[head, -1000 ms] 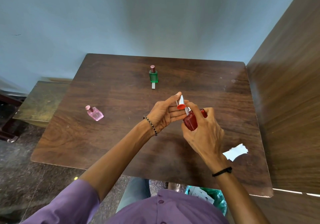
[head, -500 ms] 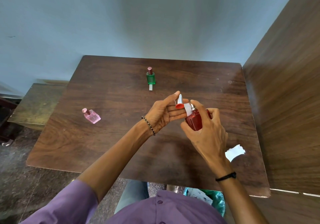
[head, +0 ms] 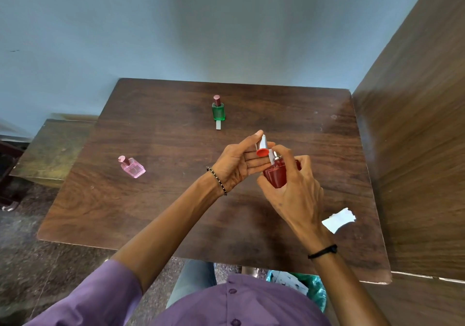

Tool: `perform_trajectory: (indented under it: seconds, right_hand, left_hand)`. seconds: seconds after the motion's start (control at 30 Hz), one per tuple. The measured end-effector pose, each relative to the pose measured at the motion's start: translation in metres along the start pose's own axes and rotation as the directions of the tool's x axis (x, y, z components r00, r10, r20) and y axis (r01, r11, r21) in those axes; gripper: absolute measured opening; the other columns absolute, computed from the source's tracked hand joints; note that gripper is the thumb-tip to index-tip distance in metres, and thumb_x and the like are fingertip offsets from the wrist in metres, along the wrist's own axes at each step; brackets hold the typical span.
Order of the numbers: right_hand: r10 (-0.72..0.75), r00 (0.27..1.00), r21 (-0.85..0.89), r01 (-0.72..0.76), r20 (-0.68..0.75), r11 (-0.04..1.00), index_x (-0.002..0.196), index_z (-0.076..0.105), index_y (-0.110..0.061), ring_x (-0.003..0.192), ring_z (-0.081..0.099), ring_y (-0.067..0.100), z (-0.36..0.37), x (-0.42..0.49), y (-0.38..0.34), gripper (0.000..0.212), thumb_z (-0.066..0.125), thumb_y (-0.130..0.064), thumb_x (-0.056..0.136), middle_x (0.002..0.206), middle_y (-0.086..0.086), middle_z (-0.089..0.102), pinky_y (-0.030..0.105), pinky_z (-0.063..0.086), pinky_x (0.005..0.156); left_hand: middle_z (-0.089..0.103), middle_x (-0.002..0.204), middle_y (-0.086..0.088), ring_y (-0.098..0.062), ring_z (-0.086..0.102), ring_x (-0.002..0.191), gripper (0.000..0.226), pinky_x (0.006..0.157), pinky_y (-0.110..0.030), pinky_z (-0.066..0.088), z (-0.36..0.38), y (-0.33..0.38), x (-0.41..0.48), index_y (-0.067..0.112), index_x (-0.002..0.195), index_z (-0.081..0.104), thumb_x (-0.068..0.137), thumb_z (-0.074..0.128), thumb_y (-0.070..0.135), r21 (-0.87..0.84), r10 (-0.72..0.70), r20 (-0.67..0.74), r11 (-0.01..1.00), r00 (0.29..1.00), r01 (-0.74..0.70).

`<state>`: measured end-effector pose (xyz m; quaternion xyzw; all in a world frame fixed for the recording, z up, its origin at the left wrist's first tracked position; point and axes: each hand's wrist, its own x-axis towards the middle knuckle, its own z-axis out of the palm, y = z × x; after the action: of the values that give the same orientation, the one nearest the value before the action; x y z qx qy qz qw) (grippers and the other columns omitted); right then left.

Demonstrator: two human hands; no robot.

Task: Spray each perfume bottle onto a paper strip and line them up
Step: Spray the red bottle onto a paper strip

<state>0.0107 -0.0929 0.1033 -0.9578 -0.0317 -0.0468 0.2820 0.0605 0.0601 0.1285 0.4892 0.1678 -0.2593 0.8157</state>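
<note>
My right hand (head: 294,194) grips a dark red perfume bottle (head: 276,176) above the table, with a finger over its silver nozzle. My left hand (head: 236,164) holds the bottle's red-and-silver cap (head: 261,147) between thumb and fingers, together with a white paper strip (head: 271,156) right in front of the nozzle. A green bottle (head: 218,110) with a dark red cap stands at the far middle of the table, a paper strip (head: 218,125) lying just in front of it. A pink bottle (head: 133,167) lies at the left.
The dark wooden table (head: 176,212) meets a wooden panel (head: 415,149) on the right. Loose white paper strips (head: 338,219) lie near the right front edge. A low olive bench (head: 50,149) stands left of the table. A green bag with papers (head: 302,285) sits under the front edge.
Both hands with the red bottle, cap and strip have stayed together in nearly the same spot. The camera has tilted slightly.
</note>
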Motion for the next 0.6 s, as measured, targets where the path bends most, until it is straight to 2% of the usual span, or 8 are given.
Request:
perform_trajectory:
  seconds: [0.1, 0.2, 0.3, 0.37, 0.43, 0.5, 0.57, 0.6]
  right_hand:
    - [-0.019, 1.000, -0.010, 0.020, 0.004, 1.000, 0.140, 0.041, -0.042, 0.076, 0.050, 0.013, -0.001, 0.000, 0.001, 0.070, 0.071, -0.057, 0.078, 0.109, 0.002, 0.045, 0.025, 0.041, 0.060]
    - [-0.007, 1.000, 0.002, 0.007, 0.014, 1.000, 0.138, 0.039, -0.044, 0.077, 0.053, 0.014, -0.001, 0.000, 0.001, 0.069, 0.071, -0.057, 0.078, 0.108, -0.001, 0.044, 0.026, 0.046, 0.060]
    - [0.028, 1.000, 0.070, -0.028, -0.001, 0.997, 0.140, 0.039, -0.040, 0.080, 0.056, 0.015, -0.003, 0.000, 0.001, 0.073, 0.071, -0.057, 0.077, 0.111, -0.002, 0.047, 0.017, 0.038, 0.057]
    - [0.096, 0.995, 0.171, -0.093, -0.012, 0.981, 0.142, 0.033, -0.037, 0.084, 0.057, 0.016, -0.005, -0.002, 0.002, 0.082, 0.075, -0.053, 0.074, 0.113, -0.003, 0.051, 0.019, 0.039, 0.059]
    - [0.197, 0.980, 0.304, -0.191, 0.010, 0.934, 0.140, 0.028, -0.033, 0.089, 0.059, 0.018, -0.009, -0.004, 0.005, 0.087, 0.079, -0.049, 0.071, 0.114, -0.003, 0.054, 0.028, 0.048, 0.066]
    - [0.273, 0.959, 0.393, -0.279, 0.073, 0.876, 0.135, 0.028, -0.031, 0.089, 0.062, 0.019, -0.015, -0.005, 0.007, 0.084, 0.082, -0.044, 0.072, 0.110, -0.004, 0.055, 0.035, 0.054, 0.070]
    - [0.338, 0.929, 0.503, -0.366, 0.151, 0.783, 0.130, 0.033, -0.027, 0.088, 0.062, 0.013, -0.020, -0.005, 0.009, 0.077, 0.084, -0.041, 0.073, 0.104, -0.008, 0.057, 0.029, 0.050, 0.068]
    - [0.375, 0.906, 0.578, -0.416, 0.198, 0.702, 0.126, 0.038, -0.025, 0.087, 0.063, 0.010, -0.022, -0.004, 0.011, 0.074, 0.085, -0.042, 0.071, 0.103, -0.008, 0.059, 0.026, 0.047, 0.067]
  left_hand:
    - [0.074, 0.106, -0.016, -0.021, 0.073, 0.091, 0.038, 0.083, -0.032, 0.060, 0.001, 0.000, 0.000, 0.003, 0.109, 0.070, 0.094, 0.059, 0.037, 0.011, -0.001, -0.005, 1.000, 1.000, 0.001]
    - [0.074, 0.106, -0.016, -0.021, 0.073, 0.092, 0.038, 0.082, -0.031, 0.060, 0.002, -0.001, 0.000, 0.003, 0.107, 0.071, 0.094, 0.059, 0.037, -0.004, -0.002, -0.007, 1.000, 1.000, 0.002]
    - [0.072, 0.110, -0.018, -0.024, 0.072, 0.097, 0.037, 0.086, -0.033, 0.059, 0.001, -0.002, -0.001, 0.004, 0.107, 0.071, 0.095, 0.058, 0.037, -0.010, 0.000, -0.005, 1.000, 1.000, 0.000]
    - [0.072, 0.111, -0.018, -0.027, 0.071, 0.101, 0.037, 0.086, -0.034, 0.059, 0.000, -0.002, -0.001, 0.004, 0.107, 0.070, 0.095, 0.058, 0.036, -0.015, 0.004, -0.008, 1.000, 1.000, -0.004]
    - [0.072, 0.112, -0.018, -0.028, 0.070, 0.104, 0.037, 0.085, -0.033, 0.059, -0.001, -0.002, -0.001, 0.003, 0.109, 0.069, 0.095, 0.058, 0.035, -0.023, 0.009, -0.009, 1.000, 1.000, -0.009]
    - [0.071, 0.113, -0.018, -0.029, 0.069, 0.106, 0.037, 0.086, -0.033, 0.059, -0.001, -0.003, -0.001, 0.002, 0.111, 0.069, 0.095, 0.057, 0.034, -0.027, 0.015, -0.004, 1.000, 1.000, -0.015]
    - [0.071, 0.114, -0.019, -0.029, 0.069, 0.108, 0.037, 0.088, -0.034, 0.058, -0.002, -0.003, -0.002, 0.002, 0.111, 0.068, 0.095, 0.057, 0.034, -0.027, 0.030, 0.005, 0.999, 1.000, -0.030]
    - [0.071, 0.114, -0.019, -0.029, 0.069, 0.108, 0.037, 0.089, -0.034, 0.058, -0.002, -0.003, -0.002, 0.002, 0.112, 0.068, 0.095, 0.057, 0.033, -0.023, 0.039, 0.007, 0.999, 0.999, -0.039]
